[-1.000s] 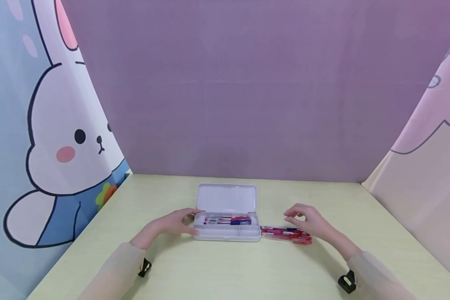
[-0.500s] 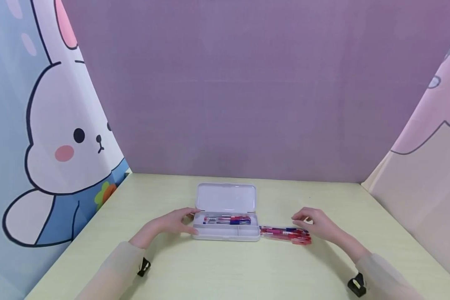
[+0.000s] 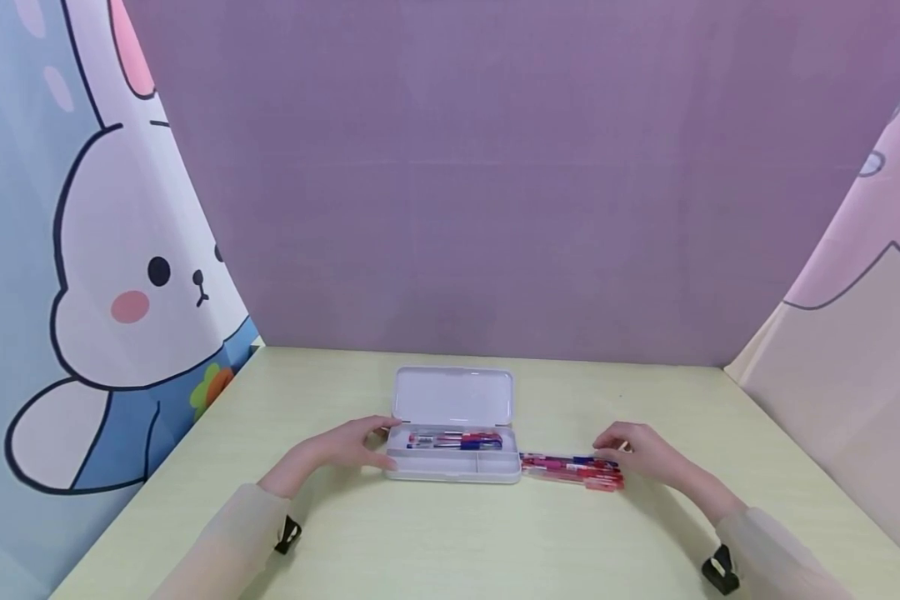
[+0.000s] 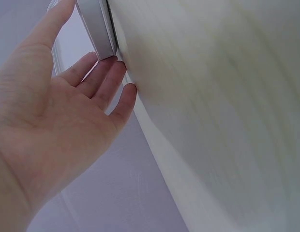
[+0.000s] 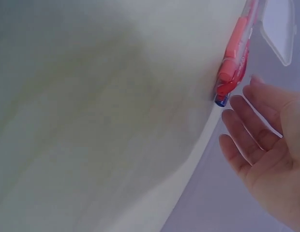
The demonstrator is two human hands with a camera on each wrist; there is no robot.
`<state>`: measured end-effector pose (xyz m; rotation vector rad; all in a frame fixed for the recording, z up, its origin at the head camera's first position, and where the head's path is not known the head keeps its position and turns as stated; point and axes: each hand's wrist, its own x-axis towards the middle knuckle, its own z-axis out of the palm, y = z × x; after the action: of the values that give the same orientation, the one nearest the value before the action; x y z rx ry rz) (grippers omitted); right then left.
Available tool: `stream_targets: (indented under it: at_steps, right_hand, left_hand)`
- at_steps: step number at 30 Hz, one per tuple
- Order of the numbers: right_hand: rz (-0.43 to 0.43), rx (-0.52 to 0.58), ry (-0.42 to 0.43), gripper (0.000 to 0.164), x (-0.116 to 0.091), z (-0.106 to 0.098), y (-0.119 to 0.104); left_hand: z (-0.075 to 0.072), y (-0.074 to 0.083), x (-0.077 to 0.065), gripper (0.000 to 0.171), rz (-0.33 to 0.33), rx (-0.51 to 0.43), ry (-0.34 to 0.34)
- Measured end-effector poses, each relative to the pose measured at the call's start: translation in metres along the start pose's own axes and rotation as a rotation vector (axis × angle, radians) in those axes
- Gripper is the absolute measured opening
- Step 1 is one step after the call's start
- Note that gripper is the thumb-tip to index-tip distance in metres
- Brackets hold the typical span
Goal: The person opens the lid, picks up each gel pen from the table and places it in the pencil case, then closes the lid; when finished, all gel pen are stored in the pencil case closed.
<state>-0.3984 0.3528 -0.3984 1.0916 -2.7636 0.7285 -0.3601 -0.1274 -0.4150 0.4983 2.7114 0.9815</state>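
Well, 2 pale sleeves come in from the near side of the box, 1 to its left and 1 to its right, each with a black band on it. The left hand holds the left end of the box, with its thumb and fingers wide: the thumb is at the front corner, the fingers reach to the back. The right hand is right of the box, over the far ends of a bunch of red and blue pens. Its fingers bend softly, with the tips narrow; I can't tell if they pinch a pen. The bunch lies on the table, just beside the box's right end.

The box is open. Its front part has 2 slots. In its back slot lie more pens, red and blue. The lid leans back behind them. Behind the box is a purple wall, and far to its left is a bunny picture.
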Motion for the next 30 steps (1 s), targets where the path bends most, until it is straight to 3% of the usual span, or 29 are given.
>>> stream_targets:
  at_steps: [24, 30]
  right_hand:
    - [0.054, -0.107, -0.021, 0.01, 0.0019, 0.0048, 0.0014]
    - [0.109, -0.112, -0.018, 0.008, 0.0016, 0.0058, 0.0014]
  left_hand:
    - [-0.001, 0.0013, -0.0002, 0.079, -0.004, 0.0, 0.004]
    - [-0.0006, -0.0015, 0.0001, 0.079, 0.01, -0.005, -0.003]
